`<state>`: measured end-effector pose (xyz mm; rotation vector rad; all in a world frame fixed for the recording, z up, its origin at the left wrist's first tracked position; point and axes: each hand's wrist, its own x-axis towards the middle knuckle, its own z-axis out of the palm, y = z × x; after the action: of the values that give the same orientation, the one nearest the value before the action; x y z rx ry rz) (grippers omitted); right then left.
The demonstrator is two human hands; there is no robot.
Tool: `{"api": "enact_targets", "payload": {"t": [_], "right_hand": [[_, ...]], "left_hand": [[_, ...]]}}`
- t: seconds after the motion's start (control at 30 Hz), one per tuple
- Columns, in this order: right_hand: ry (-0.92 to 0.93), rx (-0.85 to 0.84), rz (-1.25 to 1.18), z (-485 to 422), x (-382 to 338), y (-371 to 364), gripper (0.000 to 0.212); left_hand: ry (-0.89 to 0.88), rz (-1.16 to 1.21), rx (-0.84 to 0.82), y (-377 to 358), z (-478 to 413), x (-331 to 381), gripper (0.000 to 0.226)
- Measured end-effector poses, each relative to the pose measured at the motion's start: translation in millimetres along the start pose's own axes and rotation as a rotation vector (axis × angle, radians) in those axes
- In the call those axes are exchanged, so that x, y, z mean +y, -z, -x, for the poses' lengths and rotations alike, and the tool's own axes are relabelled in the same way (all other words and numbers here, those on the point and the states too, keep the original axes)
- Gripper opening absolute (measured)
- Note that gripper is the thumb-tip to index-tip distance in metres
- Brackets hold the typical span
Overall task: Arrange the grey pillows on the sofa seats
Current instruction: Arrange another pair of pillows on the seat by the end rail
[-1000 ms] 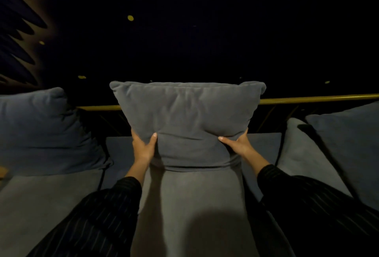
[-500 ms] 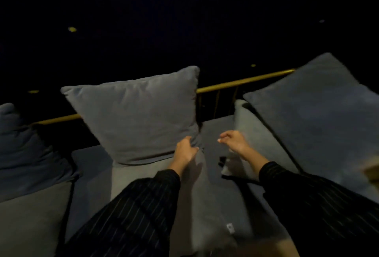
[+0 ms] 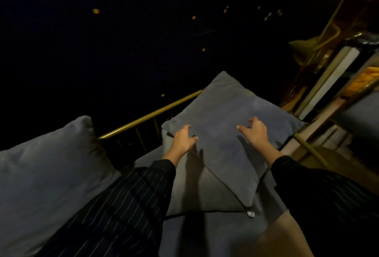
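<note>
Pillow in hand: I see a square grey fabric pillow [image 3: 229,133] tilted corner-down on a paler grey seat cushion [image 3: 196,191], against the brass rail [image 3: 151,115].
Left hand [image 3: 182,141]: fingers pinch its left edge.
Right hand [image 3: 255,133]: fingers spread on its face; grip unclear.
Second grey pillow [image 3: 47,166]: left, cut off.
Background: too dark to make out.
</note>
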<state>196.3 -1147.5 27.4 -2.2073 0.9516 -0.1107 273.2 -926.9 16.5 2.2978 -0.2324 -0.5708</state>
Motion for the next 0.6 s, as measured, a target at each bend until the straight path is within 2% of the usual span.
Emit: {"api": "enact_targets", "payload": {"t": [0.1,0.17,0.23,0.3,0.47,0.6], "right_hand": [[-0.183,0.063,0.008,-41,34,5,0.074],[-0.34,0.078,-0.055,-53,55,1,0.096],[-0.491,0.017,-0.201,-57,72,-6,0.117],[-0.571,-0.046,-0.309,-67,87,-9,0.127],[-0.587,-0.134,-0.346,-98,110,-17,0.135],[-0.593,-0.201,-0.398,-111,124,-20,0.133]], "left_hand": [[0.039,0.023,0.037,-19,-53,32,0.065],[0.046,0.002,0.081,-29,-93,43,0.061],[0.041,-0.022,0.11,-36,-124,53,0.055],[0.032,-0.027,0.094,-39,-152,61,0.055],[0.149,-0.2,0.02,-42,-211,64,0.095],[0.285,-0.127,-0.009,-46,-237,57,0.129]]}}
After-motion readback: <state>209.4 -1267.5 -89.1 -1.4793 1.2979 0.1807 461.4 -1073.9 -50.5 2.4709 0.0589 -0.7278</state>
